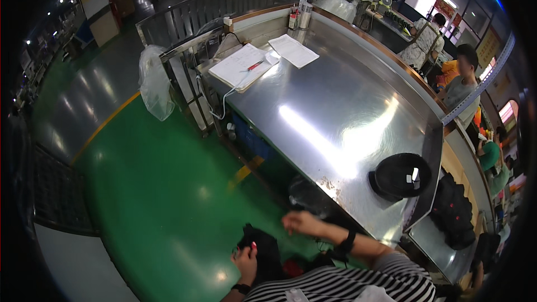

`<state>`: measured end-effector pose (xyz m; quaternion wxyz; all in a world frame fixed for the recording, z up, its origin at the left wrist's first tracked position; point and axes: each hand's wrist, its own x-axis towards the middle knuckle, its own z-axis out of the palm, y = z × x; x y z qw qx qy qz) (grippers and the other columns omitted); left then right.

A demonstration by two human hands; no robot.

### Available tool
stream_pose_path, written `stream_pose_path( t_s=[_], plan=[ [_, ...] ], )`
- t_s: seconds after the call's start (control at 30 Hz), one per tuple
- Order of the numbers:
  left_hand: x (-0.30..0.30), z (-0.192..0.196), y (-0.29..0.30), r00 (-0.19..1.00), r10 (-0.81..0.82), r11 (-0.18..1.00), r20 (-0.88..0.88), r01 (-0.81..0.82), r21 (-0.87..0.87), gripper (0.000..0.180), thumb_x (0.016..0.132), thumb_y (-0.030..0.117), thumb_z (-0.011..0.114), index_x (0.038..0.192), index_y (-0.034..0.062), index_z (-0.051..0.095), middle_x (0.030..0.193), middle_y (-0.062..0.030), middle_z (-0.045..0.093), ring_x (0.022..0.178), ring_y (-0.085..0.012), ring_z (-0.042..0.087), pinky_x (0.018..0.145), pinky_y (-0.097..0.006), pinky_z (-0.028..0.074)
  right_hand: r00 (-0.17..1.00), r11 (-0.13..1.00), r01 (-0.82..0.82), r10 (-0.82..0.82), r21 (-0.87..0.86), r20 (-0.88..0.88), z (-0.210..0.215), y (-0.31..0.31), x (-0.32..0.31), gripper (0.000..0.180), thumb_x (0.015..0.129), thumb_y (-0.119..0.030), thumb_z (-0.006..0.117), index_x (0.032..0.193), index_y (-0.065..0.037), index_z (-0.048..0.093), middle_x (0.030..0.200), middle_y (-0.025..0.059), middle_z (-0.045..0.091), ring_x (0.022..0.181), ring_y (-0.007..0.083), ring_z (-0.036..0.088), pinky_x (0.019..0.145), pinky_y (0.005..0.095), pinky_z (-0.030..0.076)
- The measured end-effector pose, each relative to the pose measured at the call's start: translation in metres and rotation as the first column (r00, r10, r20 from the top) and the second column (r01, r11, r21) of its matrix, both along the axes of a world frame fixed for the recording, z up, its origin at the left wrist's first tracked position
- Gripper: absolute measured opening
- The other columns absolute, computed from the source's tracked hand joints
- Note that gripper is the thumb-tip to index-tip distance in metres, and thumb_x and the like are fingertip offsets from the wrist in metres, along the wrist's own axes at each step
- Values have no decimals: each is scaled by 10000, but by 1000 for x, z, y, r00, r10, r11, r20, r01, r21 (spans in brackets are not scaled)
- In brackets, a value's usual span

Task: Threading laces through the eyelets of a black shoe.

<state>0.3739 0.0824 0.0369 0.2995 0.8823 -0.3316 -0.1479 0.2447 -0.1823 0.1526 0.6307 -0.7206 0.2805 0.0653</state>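
Note:
My left hand (244,264) is low in the view, its fingers closed around the edge of a black fabric piece (265,249). A small red object (254,245) shows at those fingers; its kind is too small to tell. To the right and a little higher, my right hand (301,223) is held apart from the fabric, off the table's near edge. Its fingers are curled together, and whatever may be in them cannot be made out. A rounded black cap-like item (398,174) rests on the right end of the metal table (313,106).
Papers (240,67) with a red pen (254,66) lie at the table's far left. A pen holder (293,19) stands in the far corner. Black goods (452,212) are piled right of the table. A plastic bag (156,81) hangs left; people work beyond the partition.

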Motion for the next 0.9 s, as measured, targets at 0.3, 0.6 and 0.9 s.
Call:
stream_pose_path(
  t_s=[0.3,0.6,0.9],
  plan=[
    [145,175,-55,953,38,939,302,69,-336,167,803,181,722,835,44,633,806,-71,638,922,-280,564,1029,-519,331,792,864,486,-500,135,350,103,-164,152,218,954,-226,616,1023,-20,631,857,51,672,702,114,631,606,243,477],
    [232,260,-159,892,-121,931,435,254,-262,169,746,93,738,828,19,610,843,-87,621,964,-284,565,1072,-535,306,709,671,704,-645,-234,284,58,-358,317,325,885,-324,683,886,1,669,769,97,690,696,141,675,592,300,516],
    [334,311,-295,857,-355,916,374,398,-43,149,787,137,736,856,31,658,818,-64,668,971,-249,598,1085,-549,311,770,518,318,-630,-794,-102,28,-465,427,490,785,-501,690,897,-24,704,878,194,714,858,350,703,732,437,551]
  ],
)
